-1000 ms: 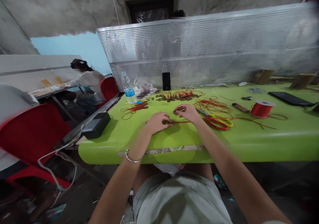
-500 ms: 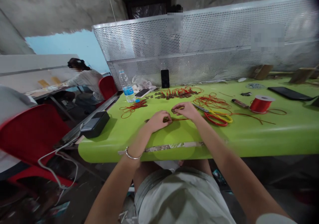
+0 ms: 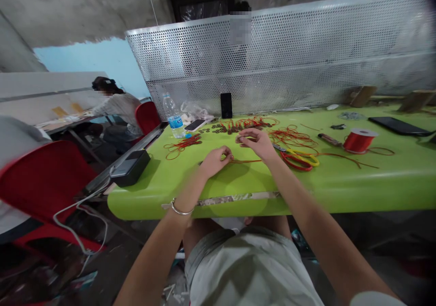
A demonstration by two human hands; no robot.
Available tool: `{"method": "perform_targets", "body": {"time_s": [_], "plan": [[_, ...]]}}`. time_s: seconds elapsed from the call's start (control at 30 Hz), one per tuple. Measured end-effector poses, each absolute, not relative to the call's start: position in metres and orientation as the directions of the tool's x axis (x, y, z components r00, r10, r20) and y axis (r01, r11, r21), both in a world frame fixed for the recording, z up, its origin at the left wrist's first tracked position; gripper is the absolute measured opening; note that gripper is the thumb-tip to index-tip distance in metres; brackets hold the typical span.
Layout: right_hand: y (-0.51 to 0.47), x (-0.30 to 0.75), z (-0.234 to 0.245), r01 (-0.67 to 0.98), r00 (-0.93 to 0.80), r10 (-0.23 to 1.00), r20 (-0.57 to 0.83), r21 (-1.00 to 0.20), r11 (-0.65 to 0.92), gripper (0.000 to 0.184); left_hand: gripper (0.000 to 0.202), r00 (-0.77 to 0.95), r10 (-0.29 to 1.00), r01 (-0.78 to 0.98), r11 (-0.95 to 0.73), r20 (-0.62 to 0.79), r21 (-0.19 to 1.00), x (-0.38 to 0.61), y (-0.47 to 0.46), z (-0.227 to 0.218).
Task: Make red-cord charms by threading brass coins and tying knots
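My left hand [image 3: 217, 160] is closed near the table's front, its fingertips pinching a red cord [image 3: 248, 161] that runs right along the green tabletop. A dark end pokes out beyond the hand's left side. Above and to the right, my right hand [image 3: 258, 142] pinches a small brownish coin-like disc [image 3: 238, 139] between thumb and fingers. Behind the hands lie dark coin-like discs [image 3: 229, 129] with red cords among them. Scissors [image 3: 299, 159] with red and yellow handles rest beside my right forearm, close to a tangle of red cord [image 3: 293, 137].
A red cord spool [image 3: 358, 141] and a cutter knife [image 3: 329, 140] are at right, near a black phone [image 3: 398, 126]. A water bottle [image 3: 175, 120], a leaning phone [image 3: 226, 106] and a black box [image 3: 131, 168] stand farther left. Behind rises a perforated metal screen [image 3: 289, 61]. A co-worker [image 3: 121, 111] sits at left.
My right hand has moved slightly up and away from my left hand, with the disc at its fingertips. My left hand stays almost in place on the cord.
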State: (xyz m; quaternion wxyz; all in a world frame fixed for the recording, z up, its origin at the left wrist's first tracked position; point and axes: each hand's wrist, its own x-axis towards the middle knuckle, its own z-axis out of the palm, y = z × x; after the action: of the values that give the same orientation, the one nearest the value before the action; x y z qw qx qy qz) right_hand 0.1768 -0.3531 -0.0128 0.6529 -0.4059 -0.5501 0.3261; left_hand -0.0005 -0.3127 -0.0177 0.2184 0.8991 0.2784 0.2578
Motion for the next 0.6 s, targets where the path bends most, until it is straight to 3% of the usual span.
{"method": "perform_targets", "body": {"time_s": [0.23,0.4,0.6], "plan": [[-0.354,0.177,-0.015,0.049,0.131,0.89,0.437,-0.899,0.435,0.028,0.006,0.697,0.653,0.324,-0.655,0.296,0.683,-0.001,-0.312,-0.019],[-0.35,0.176,-0.022,0.311,0.029,0.942,0.335,-0.898,0.31,0.005,0.006,0.681,0.694,0.358,-0.595,0.235,0.72,-0.001,-0.311,-0.019],[-0.35,0.172,-0.026,0.508,-0.008,0.933,0.361,-0.802,0.314,0.011,0.009,0.664,0.71,0.381,-0.591,0.235,0.711,0.0,-0.309,-0.021]]}}
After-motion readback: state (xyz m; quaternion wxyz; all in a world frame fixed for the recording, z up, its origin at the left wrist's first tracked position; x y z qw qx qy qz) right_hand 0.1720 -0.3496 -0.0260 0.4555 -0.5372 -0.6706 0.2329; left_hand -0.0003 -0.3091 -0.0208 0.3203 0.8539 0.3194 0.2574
